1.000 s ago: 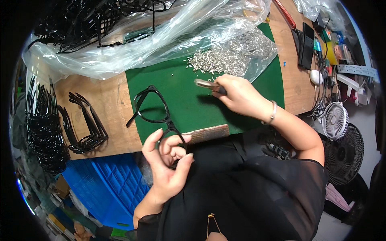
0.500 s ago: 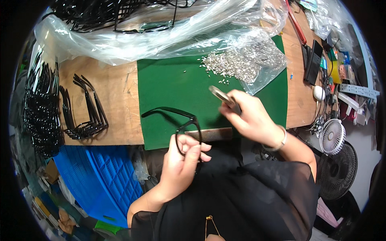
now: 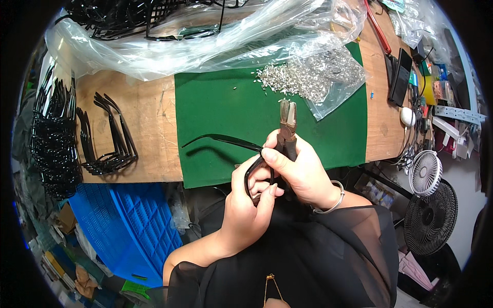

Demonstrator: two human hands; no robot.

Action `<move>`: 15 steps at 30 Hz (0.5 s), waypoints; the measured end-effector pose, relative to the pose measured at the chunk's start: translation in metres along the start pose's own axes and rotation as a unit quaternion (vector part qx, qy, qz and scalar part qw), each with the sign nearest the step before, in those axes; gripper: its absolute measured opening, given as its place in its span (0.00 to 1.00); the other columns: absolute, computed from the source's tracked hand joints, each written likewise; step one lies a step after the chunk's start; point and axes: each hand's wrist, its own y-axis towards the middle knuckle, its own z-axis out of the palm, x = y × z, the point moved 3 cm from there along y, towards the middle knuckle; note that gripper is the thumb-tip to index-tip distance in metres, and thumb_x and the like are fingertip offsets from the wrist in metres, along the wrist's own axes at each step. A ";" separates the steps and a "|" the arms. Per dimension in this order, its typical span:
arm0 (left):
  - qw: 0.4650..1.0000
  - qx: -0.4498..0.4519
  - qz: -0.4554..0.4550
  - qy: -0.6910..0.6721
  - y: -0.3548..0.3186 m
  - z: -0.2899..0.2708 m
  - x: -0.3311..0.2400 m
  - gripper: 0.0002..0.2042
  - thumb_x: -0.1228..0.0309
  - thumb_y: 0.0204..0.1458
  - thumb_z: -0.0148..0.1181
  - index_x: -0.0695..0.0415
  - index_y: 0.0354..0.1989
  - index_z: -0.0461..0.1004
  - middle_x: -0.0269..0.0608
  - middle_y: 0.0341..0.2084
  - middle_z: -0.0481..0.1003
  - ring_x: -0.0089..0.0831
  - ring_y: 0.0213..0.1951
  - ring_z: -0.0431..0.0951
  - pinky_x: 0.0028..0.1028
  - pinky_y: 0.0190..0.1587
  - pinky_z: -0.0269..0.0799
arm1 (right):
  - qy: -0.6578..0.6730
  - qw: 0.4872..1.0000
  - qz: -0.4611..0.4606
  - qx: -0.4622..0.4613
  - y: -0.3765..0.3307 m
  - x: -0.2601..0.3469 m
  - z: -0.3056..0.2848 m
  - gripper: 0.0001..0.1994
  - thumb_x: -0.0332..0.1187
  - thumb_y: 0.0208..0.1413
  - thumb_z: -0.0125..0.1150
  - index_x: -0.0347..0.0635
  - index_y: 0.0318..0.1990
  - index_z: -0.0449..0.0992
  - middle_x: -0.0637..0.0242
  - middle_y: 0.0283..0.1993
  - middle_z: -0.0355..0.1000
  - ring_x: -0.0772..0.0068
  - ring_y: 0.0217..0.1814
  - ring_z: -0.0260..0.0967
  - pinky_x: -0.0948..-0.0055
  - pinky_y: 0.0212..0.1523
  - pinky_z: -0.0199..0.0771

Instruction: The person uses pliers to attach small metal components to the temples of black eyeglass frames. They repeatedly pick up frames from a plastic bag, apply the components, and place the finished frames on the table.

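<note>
A black eyeglass frame (image 3: 226,139) is in my left hand (image 3: 246,215), whose fingers close round one rim; one temple arm stretches away to the left over the green mat (image 3: 221,110). My right hand (image 3: 305,174) grips a pair of pliers (image 3: 287,123), jaws pointing away from me. Its thumb presses on the frame near the hinge, close beside my left fingers. Beyond the pliers' tips lies a heap of small silvery metal pieces (image 3: 282,79), partly inside a clear plastic bag (image 3: 334,100).
Several black eyeglass frames (image 3: 115,128) stand on the wooden table at left, beside a tall stack of more frames (image 3: 54,138). Clear plastic sheeting (image 3: 169,61) crosses the back. A blue crate (image 3: 128,231) sits below left; a phone (image 3: 399,77) and fans (image 3: 426,167) are at right.
My right hand has come left and down to meet the frame, turning the pliers upright. My left hand has shifted slightly right with the frame.
</note>
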 end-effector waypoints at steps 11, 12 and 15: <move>0.979 0.030 -0.132 -0.150 -0.012 -0.024 -0.038 0.22 0.86 0.48 0.49 0.67 0.53 0.52 0.48 0.39 0.70 0.22 0.32 0.74 0.20 0.36 0.73 | -0.182 0.973 -0.090 0.106 -0.009 0.023 -0.006 0.09 0.27 0.50 0.57 0.37 0.37 0.65 0.70 0.28 0.64 0.81 0.31 0.63 0.79 0.31 0.64; 0.978 0.035 -0.139 -0.148 -0.016 -0.027 -0.042 0.22 0.86 0.48 0.49 0.67 0.53 0.52 0.48 0.39 0.70 0.21 0.32 0.74 0.20 0.36 0.73 | -0.301 0.933 -0.134 0.143 -0.009 0.027 -0.014 0.09 0.26 0.49 0.58 0.37 0.36 0.66 0.67 0.27 0.65 0.79 0.32 0.64 0.79 0.31 0.64; 0.983 0.060 -0.128 -0.117 -0.021 -0.030 -0.046 0.21 0.86 0.49 0.49 0.68 0.52 0.55 0.47 0.39 0.71 0.21 0.31 0.74 0.19 0.36 0.72 | -0.455 0.847 -0.158 0.226 -0.013 0.030 -0.009 0.09 0.27 0.46 0.58 0.37 0.34 0.66 0.58 0.28 0.66 0.57 0.31 0.66 0.66 0.32 0.66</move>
